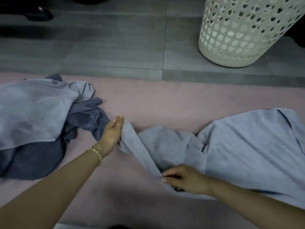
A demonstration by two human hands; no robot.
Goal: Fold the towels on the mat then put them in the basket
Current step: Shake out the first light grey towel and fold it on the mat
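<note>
The light blue towel (pixel 239 146) lies crumpled on the pink mat (pixel 156 100), with most of its cloth spread out to the right of both hands. One edge is drawn into a taut band that runs diagonally from the left hand (pixel 112 131), farther out, down to the right hand (pixel 186 179), closer to the body. The left hand holds its end raised, fingers gathered together against the thumb around the cloth. The right hand pinches the same edge low against the mat, fingers curled over it. Neither hand is spread. The next move likely means pulling this edge straight so the bunched middle, just right of the band, flattens. Behind the left hand sits the pile of towels (pixel 38 116); the basket (pixel 239 38) stands well beyond the right hand.
</note>
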